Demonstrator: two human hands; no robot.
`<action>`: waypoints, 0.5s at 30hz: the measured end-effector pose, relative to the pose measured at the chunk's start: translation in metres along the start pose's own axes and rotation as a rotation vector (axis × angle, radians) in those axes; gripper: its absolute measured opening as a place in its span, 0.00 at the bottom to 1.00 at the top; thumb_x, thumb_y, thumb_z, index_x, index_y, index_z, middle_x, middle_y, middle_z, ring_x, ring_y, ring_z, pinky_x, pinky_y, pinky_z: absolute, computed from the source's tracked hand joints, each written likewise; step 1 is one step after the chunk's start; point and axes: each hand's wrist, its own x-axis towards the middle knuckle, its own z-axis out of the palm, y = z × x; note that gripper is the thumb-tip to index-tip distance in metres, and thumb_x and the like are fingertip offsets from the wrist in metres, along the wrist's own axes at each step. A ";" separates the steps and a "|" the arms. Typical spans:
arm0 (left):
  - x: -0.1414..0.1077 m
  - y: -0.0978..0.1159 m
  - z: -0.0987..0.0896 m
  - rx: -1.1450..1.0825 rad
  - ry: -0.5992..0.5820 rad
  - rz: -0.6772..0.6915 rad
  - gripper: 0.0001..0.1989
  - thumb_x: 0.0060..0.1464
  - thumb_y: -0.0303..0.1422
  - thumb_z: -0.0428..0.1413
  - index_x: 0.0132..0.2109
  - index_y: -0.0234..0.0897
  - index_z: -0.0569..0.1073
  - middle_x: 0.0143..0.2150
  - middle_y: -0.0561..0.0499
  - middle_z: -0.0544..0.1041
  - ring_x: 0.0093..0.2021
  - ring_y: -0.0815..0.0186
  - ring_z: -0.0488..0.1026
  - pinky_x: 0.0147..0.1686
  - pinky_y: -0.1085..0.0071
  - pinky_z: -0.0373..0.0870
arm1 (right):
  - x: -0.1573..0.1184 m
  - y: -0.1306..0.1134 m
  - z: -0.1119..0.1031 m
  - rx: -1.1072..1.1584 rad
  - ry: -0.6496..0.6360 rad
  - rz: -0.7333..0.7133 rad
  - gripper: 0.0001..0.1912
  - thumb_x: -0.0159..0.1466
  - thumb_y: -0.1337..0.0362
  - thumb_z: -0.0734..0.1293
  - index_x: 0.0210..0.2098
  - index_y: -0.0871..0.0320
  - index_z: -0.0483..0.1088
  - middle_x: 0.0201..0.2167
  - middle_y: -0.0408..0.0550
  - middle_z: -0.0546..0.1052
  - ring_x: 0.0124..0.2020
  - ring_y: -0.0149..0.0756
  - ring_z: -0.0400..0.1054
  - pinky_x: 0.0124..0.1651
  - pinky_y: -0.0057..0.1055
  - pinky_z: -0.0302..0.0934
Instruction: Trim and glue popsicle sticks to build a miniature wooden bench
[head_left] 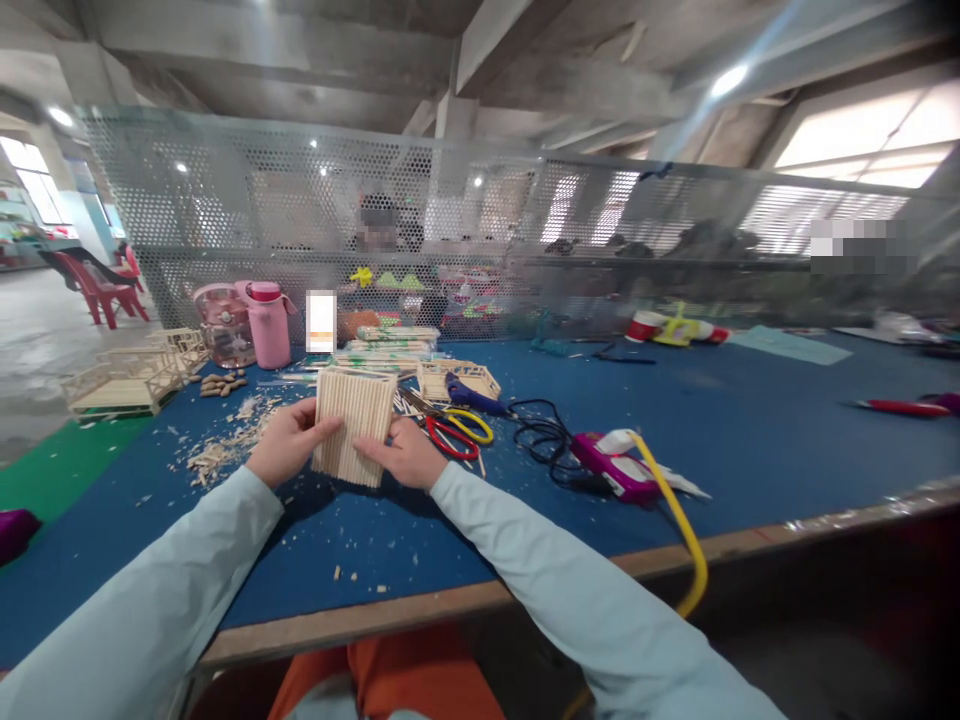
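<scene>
Between my two hands a panel of thin wooden sticks (352,415), laid side by side, is held up tilted over the blue table. My left hand (289,440) grips its left edge, thumb across the front face. On the right edge, my right hand (405,452) closes with its thumb on the front and fingers behind, partly hidden. Just right of the panel lie scissors (457,437) with red and yellow handles. A blue glue gun (474,396) rests beyond them, near a small stick frame (431,378). Broken stick bits (214,460) are scattered left of my left hand.
Bundles of sticks in plastic (397,345) lie at the back. A pink bottle (270,330) and a clear jug (225,330) stand back left, near stick-built models (124,375). A purple power strip (619,468) with a yellow cable (686,540) lies right. A perforated metal screen (300,200) bounds the table.
</scene>
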 end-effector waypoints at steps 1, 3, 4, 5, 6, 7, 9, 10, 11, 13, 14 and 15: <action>0.000 0.001 0.000 -0.033 -0.021 -0.008 0.22 0.37 0.47 0.61 0.34 0.32 0.75 0.30 0.47 0.78 0.32 0.61 0.72 0.33 0.66 0.69 | 0.000 -0.001 0.000 -0.075 0.011 -0.068 0.16 0.55 0.55 0.65 0.36 0.60 0.73 0.41 0.52 0.74 0.43 0.40 0.68 0.47 0.37 0.62; 0.000 0.003 -0.001 -0.096 0.012 -0.008 0.21 0.36 0.46 0.62 0.33 0.33 0.75 0.29 0.48 0.78 0.31 0.62 0.72 0.34 0.66 0.69 | 0.002 -0.003 -0.004 -0.198 0.151 -0.180 0.14 0.56 0.56 0.64 0.33 0.60 0.73 0.41 0.52 0.73 0.43 0.39 0.67 0.47 0.35 0.61; 0.000 0.004 -0.002 -0.120 0.041 0.000 0.21 0.35 0.46 0.62 0.33 0.33 0.75 0.29 0.48 0.78 0.31 0.62 0.72 0.34 0.66 0.68 | 0.003 -0.003 -0.007 -0.243 0.268 -0.219 0.13 0.57 0.56 0.63 0.31 0.60 0.73 0.39 0.52 0.72 0.42 0.38 0.67 0.46 0.34 0.61; 0.001 0.005 -0.003 -0.139 0.067 0.010 0.21 0.35 0.45 0.63 0.34 0.33 0.75 0.29 0.49 0.78 0.31 0.63 0.72 0.35 0.66 0.68 | 0.004 -0.004 -0.011 -0.279 0.399 -0.248 0.14 0.59 0.56 0.61 0.29 0.59 0.72 0.37 0.51 0.72 0.41 0.37 0.66 0.45 0.34 0.61; 0.001 0.005 -0.004 -0.152 0.084 0.020 0.21 0.35 0.45 0.63 0.34 0.33 0.74 0.30 0.49 0.78 0.31 0.63 0.72 0.35 0.67 0.68 | 0.005 -0.005 -0.015 -0.302 0.523 -0.267 0.15 0.60 0.56 0.59 0.27 0.59 0.71 0.34 0.50 0.72 0.39 0.36 0.66 0.44 0.33 0.61; 0.002 0.006 -0.005 -0.160 0.090 0.028 0.21 0.35 0.44 0.63 0.34 0.33 0.74 0.30 0.49 0.78 0.32 0.64 0.72 0.36 0.67 0.68 | 0.005 -0.006 -0.019 -0.312 0.621 -0.280 0.16 0.62 0.57 0.58 0.27 0.59 0.69 0.32 0.49 0.71 0.37 0.35 0.66 0.42 0.33 0.60; 0.002 0.005 -0.004 -0.167 0.081 0.034 0.21 0.34 0.45 0.63 0.33 0.33 0.74 0.29 0.50 0.78 0.32 0.64 0.72 0.35 0.68 0.67 | 0.004 -0.008 -0.025 -0.291 0.709 -0.283 0.16 0.63 0.56 0.56 0.29 0.58 0.67 0.27 0.46 0.69 0.32 0.33 0.64 0.37 0.31 0.59; 0.001 0.005 -0.003 -0.167 0.065 0.031 0.21 0.34 0.45 0.63 0.33 0.33 0.74 0.29 0.50 0.78 0.32 0.64 0.72 0.35 0.68 0.67 | 0.003 -0.010 -0.026 -0.255 0.693 -0.271 0.15 0.63 0.55 0.56 0.31 0.58 0.67 0.24 0.44 0.67 0.27 0.31 0.62 0.33 0.29 0.58; 0.001 0.004 -0.001 -0.166 0.042 0.023 0.21 0.34 0.45 0.63 0.33 0.33 0.74 0.29 0.49 0.78 0.32 0.63 0.72 0.35 0.68 0.67 | 0.003 -0.011 -0.026 -0.210 0.643 -0.258 0.15 0.63 0.53 0.56 0.35 0.57 0.65 0.22 0.42 0.65 0.24 0.30 0.59 0.29 0.28 0.56; -0.001 0.003 0.003 -0.183 -0.002 -0.006 0.20 0.34 0.44 0.64 0.33 0.33 0.74 0.29 0.49 0.78 0.32 0.63 0.72 0.35 0.68 0.67 | 0.001 -0.012 -0.023 -0.116 0.499 -0.232 0.17 0.61 0.50 0.58 0.41 0.56 0.62 0.20 0.38 0.60 0.20 0.28 0.53 0.24 0.26 0.50; -0.003 0.002 0.005 -0.208 -0.018 -0.029 0.20 0.35 0.44 0.64 0.33 0.33 0.74 0.30 0.49 0.78 0.33 0.63 0.72 0.35 0.68 0.67 | 0.000 -0.013 -0.021 -0.079 0.440 -0.217 0.18 0.61 0.50 0.58 0.43 0.56 0.61 0.20 0.37 0.58 0.19 0.27 0.52 0.23 0.26 0.49; -0.004 0.002 0.007 -0.247 -0.032 -0.059 0.20 0.35 0.43 0.64 0.33 0.33 0.74 0.30 0.49 0.78 0.33 0.63 0.73 0.35 0.68 0.68 | 0.000 -0.013 -0.019 -0.055 0.406 -0.202 0.18 0.60 0.50 0.59 0.44 0.55 0.59 0.20 0.37 0.57 0.19 0.27 0.52 0.23 0.26 0.48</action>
